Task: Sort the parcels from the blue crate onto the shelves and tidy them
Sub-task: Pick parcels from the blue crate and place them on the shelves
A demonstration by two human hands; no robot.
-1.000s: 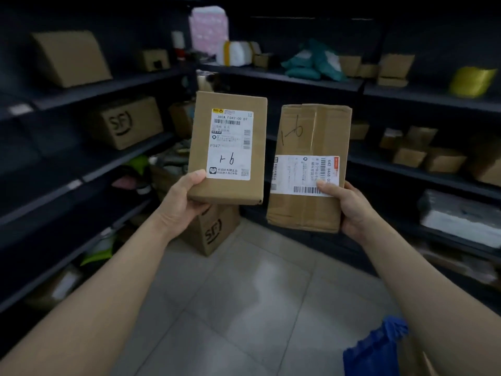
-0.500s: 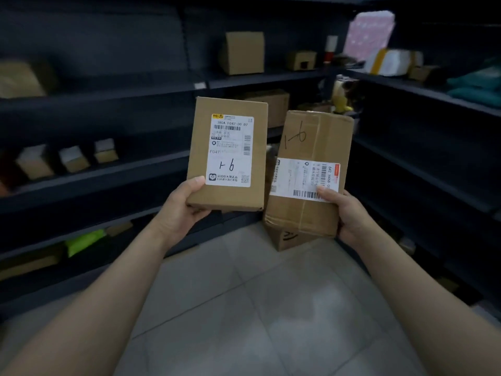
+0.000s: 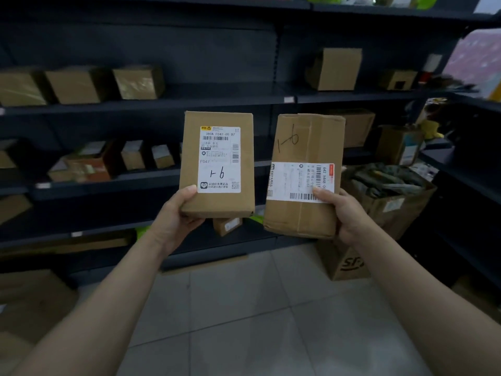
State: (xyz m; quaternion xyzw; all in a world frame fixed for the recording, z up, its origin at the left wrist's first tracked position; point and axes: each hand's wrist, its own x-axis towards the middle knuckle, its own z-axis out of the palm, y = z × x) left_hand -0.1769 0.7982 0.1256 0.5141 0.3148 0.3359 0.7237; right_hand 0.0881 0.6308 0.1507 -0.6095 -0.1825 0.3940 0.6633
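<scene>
Left hand (image 3: 177, 217) gripped the flat parcel (image 3: 218, 164) at its lower left corner, thumb on the face. The parcel stood upright above the hand, in front of the shelves (image 3: 151, 105). Right hand (image 3: 345, 215) gripped the taped parcel (image 3: 303, 147) at its lower right edge, thumb on the label. Parcels were side by side, not touching, both level with the shelves' middle tiers.

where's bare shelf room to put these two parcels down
Bare stretch on the upper shelf, between the three boxes on its left and the upright box. The middle shelf left of the left-hand parcel is crowded with small boxes.
</scene>
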